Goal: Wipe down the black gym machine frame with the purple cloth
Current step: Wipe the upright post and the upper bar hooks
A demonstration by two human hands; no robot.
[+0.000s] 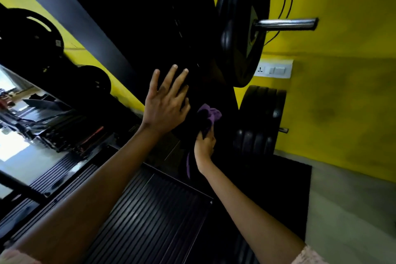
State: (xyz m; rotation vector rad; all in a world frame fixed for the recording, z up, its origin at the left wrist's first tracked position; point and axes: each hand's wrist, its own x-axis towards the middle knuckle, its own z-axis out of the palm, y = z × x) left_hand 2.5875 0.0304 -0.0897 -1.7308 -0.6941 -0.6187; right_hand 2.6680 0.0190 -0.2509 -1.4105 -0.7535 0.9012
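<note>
Head view is showing both bare arms reaching forward to the black gym machine frame (pixel 177 34), a wide dark upright that is running from the top of the picture down to the ribbed black footplate (pixel 150 210). The left hand (pixel 166 102) is lying flat against the frame with its fingers straight and spread, grasping nothing. Just to its right and a little lower, the right hand (pixel 204 146) is clenching the purple cloth (pixel 211 114), fingers curled round the bunched fabric, and is pressing it against the frame's lower part; a crumpled purple tuft is sticking up above the fingers, and a thin purple strip is hanging beside the wrist. The cloth's middle is lost in shadow against the dark metal. To the right of the frame a large black weight plate (pixel 242 25) is sitting on a shiny steel peg (pixel 285 23) that is pointing toward the yellow wall (pixel 342 17). Below it, a stack of smaller black plates (pixel 261 118) is standing near the floor. A white switch panel (pixel 276 69) is showing on the wall between the two. On the far left, more dark plates (pixel 32 34) are hanging against the yellow.
</note>
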